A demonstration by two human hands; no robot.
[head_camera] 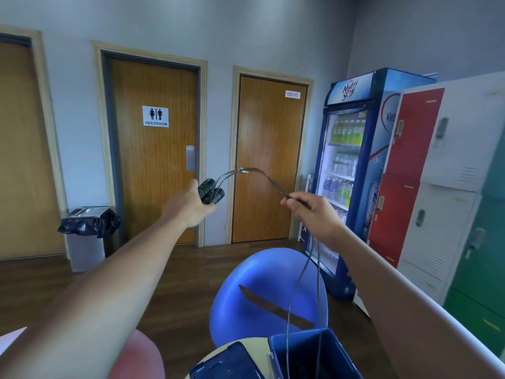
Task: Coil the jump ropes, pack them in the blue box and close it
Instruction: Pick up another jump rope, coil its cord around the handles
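Held out in front of me, my left hand (191, 205) grips both black handles (211, 190) of a jump rope. Its thin grey cable (262, 175) arcs from the handles over to my right hand (314, 212), which pinches the doubled cable between thumb and fingers. Below that hand two strands (303, 277) hang down into the open blue box (314, 356) at the bottom edge of the view. The box's dark blue lid (226, 363) lies just left of it on a pale round table (216, 354).
A blue chair (259, 272) stands right behind the table and a pink seat (139, 356) sits at lower left. Farther off are a black-bagged bin (87, 225), wooden doors, a drinks fridge (347, 173) and coloured lockers (437, 173) on the right.
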